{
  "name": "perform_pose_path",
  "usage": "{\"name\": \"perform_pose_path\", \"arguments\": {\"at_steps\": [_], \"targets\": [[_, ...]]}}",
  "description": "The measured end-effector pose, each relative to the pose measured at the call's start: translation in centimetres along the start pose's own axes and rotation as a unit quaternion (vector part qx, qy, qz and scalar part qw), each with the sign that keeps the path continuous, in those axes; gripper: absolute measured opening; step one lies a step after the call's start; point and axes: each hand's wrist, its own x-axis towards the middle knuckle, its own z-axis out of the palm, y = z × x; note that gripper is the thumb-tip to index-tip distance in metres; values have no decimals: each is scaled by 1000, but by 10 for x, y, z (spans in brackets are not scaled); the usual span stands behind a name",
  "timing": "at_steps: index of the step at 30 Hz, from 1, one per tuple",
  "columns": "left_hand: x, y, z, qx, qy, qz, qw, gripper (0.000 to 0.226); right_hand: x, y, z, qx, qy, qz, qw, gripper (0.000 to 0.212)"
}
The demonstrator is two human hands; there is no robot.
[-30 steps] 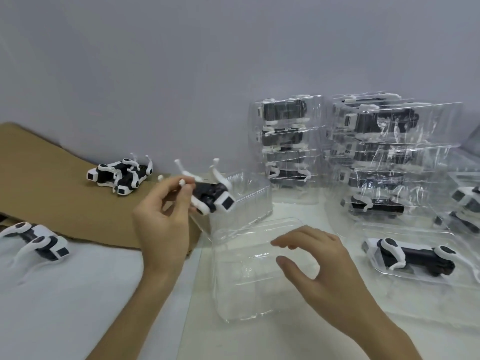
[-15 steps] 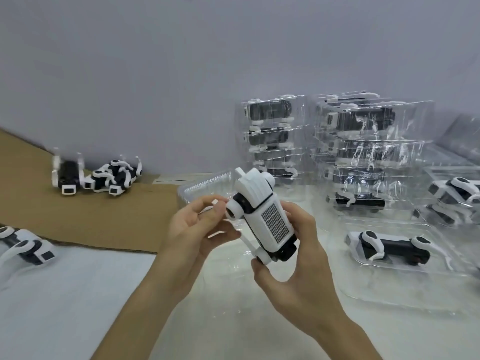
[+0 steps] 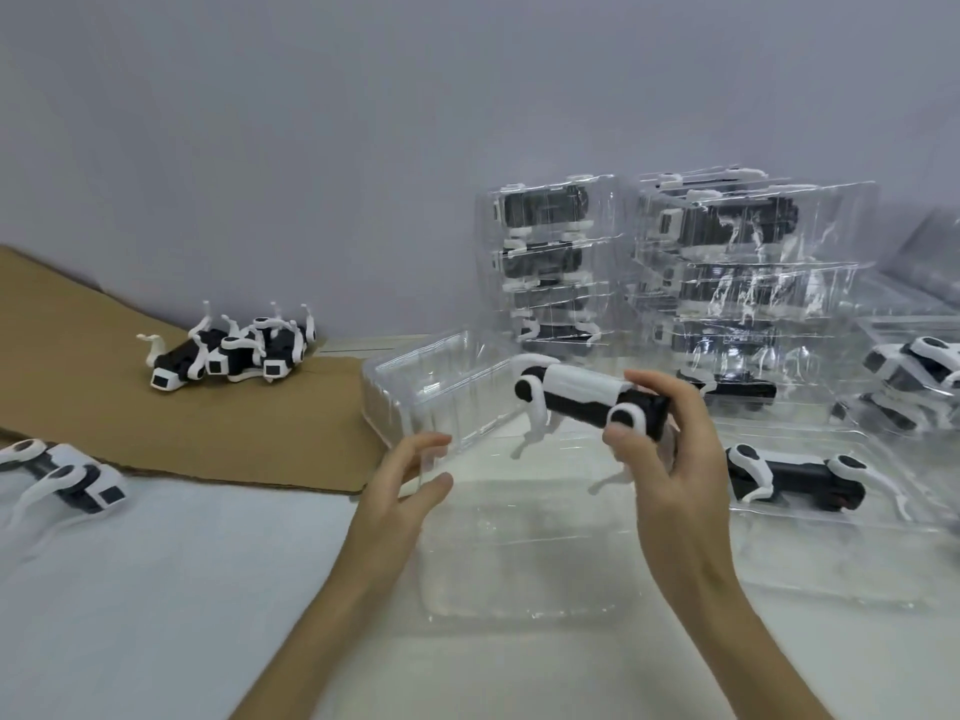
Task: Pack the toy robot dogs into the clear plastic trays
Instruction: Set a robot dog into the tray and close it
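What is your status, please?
Right hand grips black-and-white toy robot dog over empty clear plastic tray. Left hand empty, at tray edge. Nothing blocking.

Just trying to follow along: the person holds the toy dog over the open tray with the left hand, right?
Not quite: the head view shows the right hand holding the toy dog over the open tray.

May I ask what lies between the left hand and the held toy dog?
Only the raised half of the clear tray, in the head view.
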Motion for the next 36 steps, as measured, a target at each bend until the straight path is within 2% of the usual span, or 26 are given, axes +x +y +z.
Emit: {"name": "perform_pose_path", "arguments": {"at_steps": [2,5,12,15,17,20,27,36], "targets": [[1,0,-2,-14,-12,-1,1000,40,3,0,-2,30,14,41,999,28],[0,-1,-2,-5,-19,10,1000,37,8,2,-3,13,10,80,997,22],[0,0,0,29,-28,27,999,32,3,14,2,-75,-35,106,991,25],[-1,0,-1,32,-37,25,998,33,-1,15,4,-110,-76,124,983,38],[-1,1,-1,34,-36,28,998,32,-4,15,5,-149,-104,123,976,43],[0,2,0,32,-33,27,999,30,-6,13,7,-200,-129,107,965,38],[1,-2,0,32,-32,33,998,22,-3,11,7,-202,-125,100,966,26],[-1,1,0,40,-36,49,997,22,-2,16,2,-235,-162,82,955,13]]}}
